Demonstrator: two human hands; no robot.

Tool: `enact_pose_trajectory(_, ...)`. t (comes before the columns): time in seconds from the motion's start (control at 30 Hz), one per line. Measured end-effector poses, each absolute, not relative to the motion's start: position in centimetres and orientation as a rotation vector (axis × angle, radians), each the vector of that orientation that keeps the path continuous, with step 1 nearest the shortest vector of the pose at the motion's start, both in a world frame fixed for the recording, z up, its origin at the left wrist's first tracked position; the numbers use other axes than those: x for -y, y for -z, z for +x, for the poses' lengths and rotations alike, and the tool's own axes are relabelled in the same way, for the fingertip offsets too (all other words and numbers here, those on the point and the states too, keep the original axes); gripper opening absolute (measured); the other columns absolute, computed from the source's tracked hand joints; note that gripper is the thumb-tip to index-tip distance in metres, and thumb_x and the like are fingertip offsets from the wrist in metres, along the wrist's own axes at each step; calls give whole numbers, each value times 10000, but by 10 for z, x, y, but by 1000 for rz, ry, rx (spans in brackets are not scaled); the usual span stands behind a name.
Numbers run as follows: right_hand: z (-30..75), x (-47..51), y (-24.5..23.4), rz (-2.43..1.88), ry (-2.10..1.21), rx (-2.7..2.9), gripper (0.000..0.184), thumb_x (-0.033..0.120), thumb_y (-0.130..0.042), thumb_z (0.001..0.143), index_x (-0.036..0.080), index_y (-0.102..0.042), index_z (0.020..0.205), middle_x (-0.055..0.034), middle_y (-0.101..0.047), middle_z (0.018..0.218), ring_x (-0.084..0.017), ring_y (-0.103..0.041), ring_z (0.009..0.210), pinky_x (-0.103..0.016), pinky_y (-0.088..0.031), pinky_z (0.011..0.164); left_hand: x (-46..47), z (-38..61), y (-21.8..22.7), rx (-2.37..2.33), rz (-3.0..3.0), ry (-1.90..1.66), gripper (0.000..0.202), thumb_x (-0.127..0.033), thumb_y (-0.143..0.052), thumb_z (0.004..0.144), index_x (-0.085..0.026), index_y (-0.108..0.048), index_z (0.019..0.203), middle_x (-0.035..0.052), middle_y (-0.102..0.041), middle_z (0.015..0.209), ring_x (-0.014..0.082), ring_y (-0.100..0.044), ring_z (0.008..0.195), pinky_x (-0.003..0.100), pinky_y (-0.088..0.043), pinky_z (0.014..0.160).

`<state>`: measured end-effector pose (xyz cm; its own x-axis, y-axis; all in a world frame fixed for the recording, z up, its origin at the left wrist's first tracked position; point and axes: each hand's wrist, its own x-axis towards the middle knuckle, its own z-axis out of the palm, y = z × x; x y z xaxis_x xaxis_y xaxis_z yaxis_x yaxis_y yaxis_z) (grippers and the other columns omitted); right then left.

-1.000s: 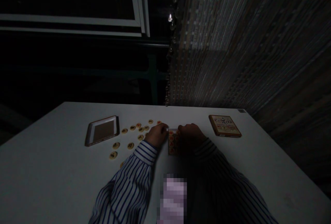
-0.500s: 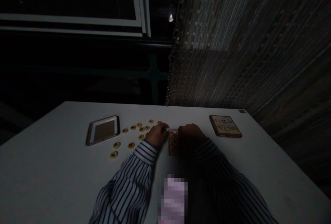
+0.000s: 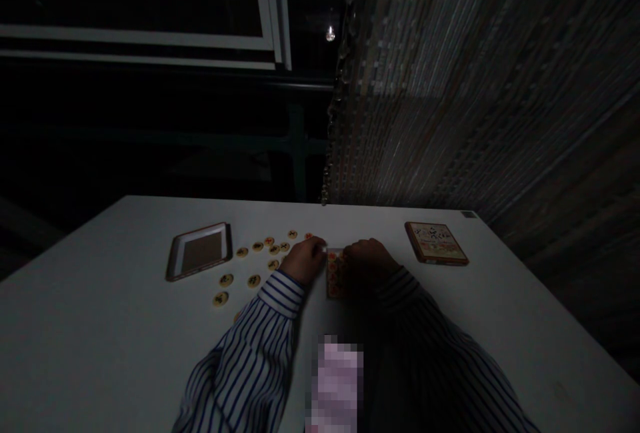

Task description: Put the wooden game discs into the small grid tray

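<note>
Between my hands on the white table lies a small shallow box [image 3: 329, 289], with rows of round Chinese chess pieces [image 3: 333, 266] marked in red inside it. My left hand [image 3: 304, 260] is closed, its fingertips at the box's far left corner. Over the far right part of the box is my right hand [image 3: 371, 258], fingers curled inward; whatever they pinch is hidden in shadow. Loose Chinese chess pieces [image 3: 254, 280], most with dark marks and a few with red, lie scattered left of my left hand.
An open box half with a pale rim [image 3: 229, 241] rests at the left of the table [image 3: 125, 326]. A closed, printed box [image 3: 437, 243] lies at the right. Beyond the far edge hang a string curtain [image 3: 400, 119] and a dark window with a white frame [image 3: 273, 13].
My right hand's fingers have shifted very slightly over the box. Otherwise the hands, box and loose pieces stay in place.
</note>
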<state>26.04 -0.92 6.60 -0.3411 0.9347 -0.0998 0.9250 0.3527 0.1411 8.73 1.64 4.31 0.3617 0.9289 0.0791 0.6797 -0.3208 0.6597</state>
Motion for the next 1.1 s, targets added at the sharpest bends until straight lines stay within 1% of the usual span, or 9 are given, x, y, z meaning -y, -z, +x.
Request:
enact_pose_trajectory(0.23, 261, 10, -68, 1662, -90, -2445, 263, 278, -388, 834, 158, -618, 875, -119, -644, 864, -220, -593, 844, -337, -396, 721, -16, 88, -44, -1395, 2080, -599, 272, -204, -482, 742, -189, -587, 993, 52, -645, 924, 158, -582, 885, 261, -428, 802)
enact_pose_trajectory(0.4, 260, 10, -68, 1659, -69, -2449, 249, 312, -457, 787, 145, -624, 867, -132, -644, 853, -236, -594, 845, -348, -392, 721, -17, 87, -43, -1394, 2077, -588, 284, -206, -482, 747, -197, -585, 1012, 50, -644, 940, 159, -577, 910, 266, -421, 823)
enact_pose_trajectory(0.53, 260, 9, -67, 1664, -78, -2458, 245, 275, -435, 797, 136, -626, 859, -134, -647, 838, -234, -601, 824, -343, -398, 705, -16, 88, -43, -1407, 2073, -594, 281, -203, -491, 742, -202, -586, 1007, 48, -644, 938, 165, -575, 920, 270, -416, 833)
enact_pose_trajectory(0.73, 261, 9, -67, 1654, -68, -2461, 246, 308, -447, 790, 145, -621, 852, -130, -647, 835, -239, -602, 816, -350, -403, 704, -15, 88, -45, -1403, 2083, -588, 273, -200, -488, 743, -195, -589, 996, 54, -640, 958, 166, -572, 929, 269, -412, 841)
enact_pose_trajectory(0.83, 260, 11, -68, 1650, -74, -2466, 239, 295, -447, 789, 143, -614, 867, -132, -645, 841, -237, -600, 823, -351, -399, 713, -16, 87, -44, -1403, 2091, -584, 274, -208, -490, 741, -193, -586, 997, 55, -639, 961, 167, -572, 933, 268, -413, 841)
enact_pose_trajectory(1.0, 259, 11, -69, 1644, -84, -2454, 237, 284, -426, 800, 150, -609, 868, -130, -646, 846, -234, -597, 829, -347, -393, 710, -16, 87, -43, -1397, 2114, -579, 268, -218, -484, 743, -199, -588, 990, 51, -646, 927, 165, -583, 898, 265, -428, 809)
enact_pose_trajectory(1.1, 264, 9, -71, 1651, -112, -2466, 238, 293, -419, 804, 162, -592, 900, -117, -648, 875, -230, -592, 843, -344, -389, 715, -15, 86, -46, -1391, 2108, -585, 269, -204, -485, 739, -195, -587, 987, 52, -645, 929, 165, -583, 886, 265, -431, 797)
